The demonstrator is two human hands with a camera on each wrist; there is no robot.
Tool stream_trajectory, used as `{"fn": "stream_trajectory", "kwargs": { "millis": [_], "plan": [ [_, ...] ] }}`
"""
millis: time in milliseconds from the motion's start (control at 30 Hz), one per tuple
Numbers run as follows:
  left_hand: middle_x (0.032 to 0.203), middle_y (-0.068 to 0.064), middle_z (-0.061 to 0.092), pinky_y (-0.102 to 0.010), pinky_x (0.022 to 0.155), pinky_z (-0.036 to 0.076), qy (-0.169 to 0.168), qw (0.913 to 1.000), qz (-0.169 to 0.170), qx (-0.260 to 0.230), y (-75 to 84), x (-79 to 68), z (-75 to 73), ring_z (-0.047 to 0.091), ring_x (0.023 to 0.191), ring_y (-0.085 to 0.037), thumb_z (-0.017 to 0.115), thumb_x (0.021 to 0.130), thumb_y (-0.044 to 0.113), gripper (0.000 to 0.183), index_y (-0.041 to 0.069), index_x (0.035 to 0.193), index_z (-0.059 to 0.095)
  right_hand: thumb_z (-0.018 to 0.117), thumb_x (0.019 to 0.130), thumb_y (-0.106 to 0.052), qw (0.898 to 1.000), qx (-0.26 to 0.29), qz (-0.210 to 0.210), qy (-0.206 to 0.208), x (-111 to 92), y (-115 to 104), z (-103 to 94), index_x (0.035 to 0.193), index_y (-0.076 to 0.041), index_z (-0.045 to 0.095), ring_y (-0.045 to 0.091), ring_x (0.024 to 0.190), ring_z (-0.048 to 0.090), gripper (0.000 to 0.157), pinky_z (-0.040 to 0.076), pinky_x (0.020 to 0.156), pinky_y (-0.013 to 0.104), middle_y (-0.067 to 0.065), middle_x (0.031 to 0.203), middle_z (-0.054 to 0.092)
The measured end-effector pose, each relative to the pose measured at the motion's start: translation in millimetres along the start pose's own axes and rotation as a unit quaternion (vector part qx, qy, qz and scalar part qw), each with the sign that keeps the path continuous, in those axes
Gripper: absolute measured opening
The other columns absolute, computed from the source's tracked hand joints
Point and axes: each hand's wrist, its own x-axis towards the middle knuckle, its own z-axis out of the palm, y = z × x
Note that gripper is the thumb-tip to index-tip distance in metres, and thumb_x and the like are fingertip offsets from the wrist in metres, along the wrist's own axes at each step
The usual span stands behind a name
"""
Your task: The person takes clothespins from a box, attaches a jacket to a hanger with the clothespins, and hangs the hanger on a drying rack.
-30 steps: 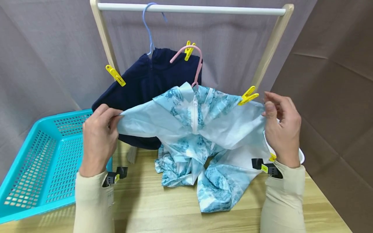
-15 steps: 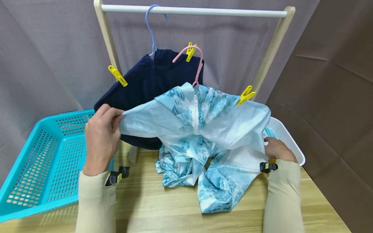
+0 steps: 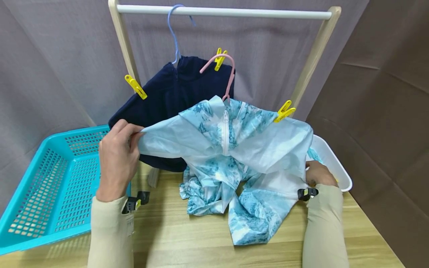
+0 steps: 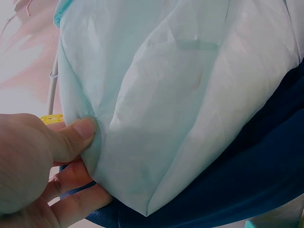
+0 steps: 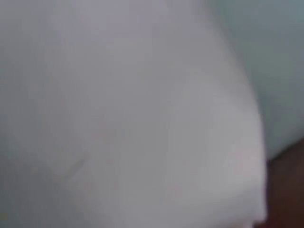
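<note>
A light blue and white patterned zip jacket (image 3: 214, 145) is on a pink hanger (image 3: 231, 74), whose hook stands free of the rail. My left hand (image 3: 117, 160) pinches the end of its left-side sleeve; thumb and fingers grip the pale cloth (image 4: 142, 118) in the left wrist view. A yellow clothespin (image 3: 285, 111) is clipped on the jacket's right shoulder. Beside the right sleeve, my right hand (image 3: 321, 174) reaches down into a white bin (image 3: 343, 180). Its fingers are hidden behind cloth and rim. Blurred pale fabric (image 5: 166, 118) fills the right wrist view.
Behind, a dark navy garment (image 3: 161, 96) hangs by a blue hanger (image 3: 172, 35) from a white rail (image 3: 234, 12), with yellow clothespins (image 3: 135, 86) on both shoulders. A turquoise basket (image 3: 43, 243) stands left on the wooden table (image 3: 184, 242).
My right hand has left the end of the right sleeve and gone down into the white bin. The left hand keeps its pinch on the other sleeve.
</note>
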Motion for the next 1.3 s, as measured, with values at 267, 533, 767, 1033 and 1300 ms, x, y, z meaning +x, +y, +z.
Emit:
{"fn": "stream_trajectory", "kwargs": {
  "millis": [267,533,767,1033,1300],
  "plan": [
    [0.081,-0.013,0.064,-0.038,0.059,0.039,0.002,1.0,-0.001,-0.001,0.5,-0.3,-0.2,0.057,0.062,-0.029,0.066,0.097,0.002,0.011,-0.001,0.09,0.075,0.06,0.088,-0.011,0.996,0.063,0.047,0.043,-13.1,5.3,-6.6,0.114,0.009,0.065,0.035,0.084,0.052,0.033,0.044,0.06,0.033,0.027,0.099,0.059],
    [0.081,-0.012,0.065,-0.038,0.06,0.039,0.0,1.0,-0.006,-0.002,0.3,-0.2,-0.8,0.058,0.063,-0.029,0.067,0.097,0.003,0.011,-0.001,0.091,0.075,0.064,0.1,-0.024,0.982,0.093,0.046,0.16,-24.2,0.0,-14.8,0.11,0.003,0.074,0.051,0.11,0.051,0.031,0.046,0.073,0.046,0.035,0.125,0.062],
    [0.082,-0.013,0.064,-0.039,0.06,0.041,-0.006,1.0,-0.004,0.001,0.2,-0.1,-0.4,0.058,0.063,-0.03,0.066,0.097,0.004,0.012,-0.001,0.091,0.075,0.039,0.11,-0.034,0.961,0.132,0.001,0.242,-38.8,-26.5,-28.8,0.139,0.002,0.053,0.04,0.097,0.053,0.049,0.045,0.07,0.042,0.03,0.121,0.057],
    [0.082,-0.013,0.065,-0.04,0.061,0.041,-0.004,1.0,-0.003,0.0,0.3,-0.6,-2.4,0.058,0.063,-0.03,0.066,0.097,0.003,0.012,-0.001,0.09,0.075,0.059,0.103,-0.027,0.858,0.207,-0.127,0.453,-79.4,-91.5,-43.2,0.144,-0.009,0.052,0.003,0.088,0.053,0.045,0.038,0.075,0.018,0.004,0.115,0.067],
    [0.083,-0.013,0.065,-0.042,0.061,0.043,-0.009,0.9999,-0.005,-0.004,1.2,0.0,-0.8,0.059,0.065,-0.031,0.066,0.097,0.004,0.011,0.0,0.091,0.075,0.08,0.082,0.006,0.735,0.291,-0.364,0.494,-124.4,-171.9,-30.6,0.105,0.009,0.072,0.007,0.086,0.059,0.025,0.046,0.081,0.019,0.008,0.098,0.07]
  ]
}}
